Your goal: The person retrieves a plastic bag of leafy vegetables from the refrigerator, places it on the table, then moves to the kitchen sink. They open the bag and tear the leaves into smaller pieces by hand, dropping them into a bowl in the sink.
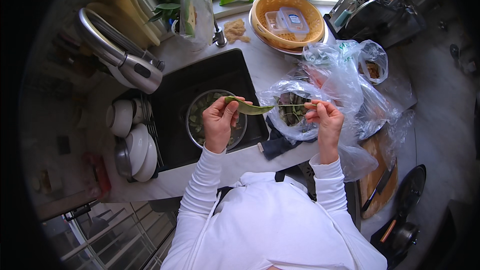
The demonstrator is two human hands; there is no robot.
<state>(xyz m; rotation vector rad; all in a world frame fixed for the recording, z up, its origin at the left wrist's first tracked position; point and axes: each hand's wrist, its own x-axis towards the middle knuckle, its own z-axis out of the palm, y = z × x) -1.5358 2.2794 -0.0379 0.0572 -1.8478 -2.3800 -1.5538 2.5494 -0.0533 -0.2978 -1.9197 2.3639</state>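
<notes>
My left hand [220,123] pinches one end of a flat green bean pod [252,108] above the sink's right side. From the pod's other end a thin green string [290,105] stretches across to my right hand [325,123], whose thumb and fingers are closed on it. Beneath my left hand a round metal bowl [195,135] stands in the sink, holding cut green pieces [195,117]. Below the string, an opened clear plastic bag [279,123] on the counter shows pods and stringy trimmings [294,110] inside; some look purplish.
The dark sink [232,67] has a pull-down tap [138,71] and a rack of white bowls [140,150] at its left. A yellow basket [258,18] with plastic containers stands behind. Rightward lie more plastic bags [337,67], a wooden cutting board [375,180] and a knife [382,182].
</notes>
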